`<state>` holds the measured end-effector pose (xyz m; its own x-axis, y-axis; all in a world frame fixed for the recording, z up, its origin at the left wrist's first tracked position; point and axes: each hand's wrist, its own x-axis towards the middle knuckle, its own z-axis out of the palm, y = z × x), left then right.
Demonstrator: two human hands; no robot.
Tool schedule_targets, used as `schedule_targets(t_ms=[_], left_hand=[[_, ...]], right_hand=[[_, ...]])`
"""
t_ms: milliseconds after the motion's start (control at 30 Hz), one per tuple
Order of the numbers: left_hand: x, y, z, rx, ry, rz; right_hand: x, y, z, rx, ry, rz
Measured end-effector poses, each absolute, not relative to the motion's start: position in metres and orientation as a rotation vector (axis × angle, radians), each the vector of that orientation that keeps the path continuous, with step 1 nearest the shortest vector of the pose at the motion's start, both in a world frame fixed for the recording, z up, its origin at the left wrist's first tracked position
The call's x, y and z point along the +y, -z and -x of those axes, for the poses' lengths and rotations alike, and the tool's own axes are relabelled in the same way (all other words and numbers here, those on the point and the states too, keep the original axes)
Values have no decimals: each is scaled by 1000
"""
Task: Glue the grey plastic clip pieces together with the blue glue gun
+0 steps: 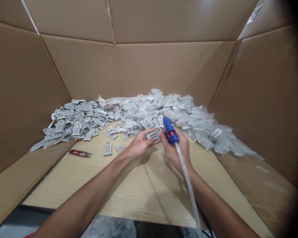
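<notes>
Holding a gray arched piece (153, 135) over the bench (139, 191), approx. mid-width, in L hand (140, 145); clamped on it btwn thumb and fingers. Gripping a blue tool (169, 127) in R hand (173, 155), clamped round its body, w/ rounded end aimed away and a bit L. Can see an orange-red part (172, 133) near the tool's lower end, + a clear hose (187, 175) running from there along R forearm and past the bench's front edge, w/ a dark cable (206, 219) close by. Can see both hands close together, w/ R fingertips right by the piece's R edge; can't tell if touching. Note similar loose pcs (125, 129) scattered just beyond L hand, and, nearer, two stray pcs (108, 148) flat on the wood. Find red snips (78, 153) farther L, flat on the bench, blades pointing R. Note a big heap of unwrapped pcs (81, 115) at back L. See a longer heap of plastic-wrapped pcs (201, 122) across back ctr. and down the R side, spilling past the bench's R edge onto cardboard. Note tall cardboard walls (173, 66) at back and both sides. See more clear plastic (109, 228) below the front edge, contents too blurred to tell.
</notes>
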<state>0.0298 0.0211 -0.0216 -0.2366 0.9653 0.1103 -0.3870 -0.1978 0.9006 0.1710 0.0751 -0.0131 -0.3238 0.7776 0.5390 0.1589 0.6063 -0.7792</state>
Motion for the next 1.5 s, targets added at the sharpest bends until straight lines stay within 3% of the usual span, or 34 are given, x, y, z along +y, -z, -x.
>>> schedule_targets(t_ms=[300, 467, 833, 1067, 1500], left_hand=[[21, 22, -28, 1068, -1660, -893], [18, 17, -24, 1204, -1736, -916], [5, 5, -24, 1201, -1341, -1085], [15, 12, -14, 1091, -1692, -955], [11, 2, -21, 997, -1699, -1000]], right_hand=[[73, 8, -174, -1941, -630, 757], [83, 11, -174, -1806, -738, 802], [82, 10, -170, -1757, -1028, 726], [89, 6, -179, -1957, -1267, 703], [87, 5, -178, -2107, -1218, 814]])
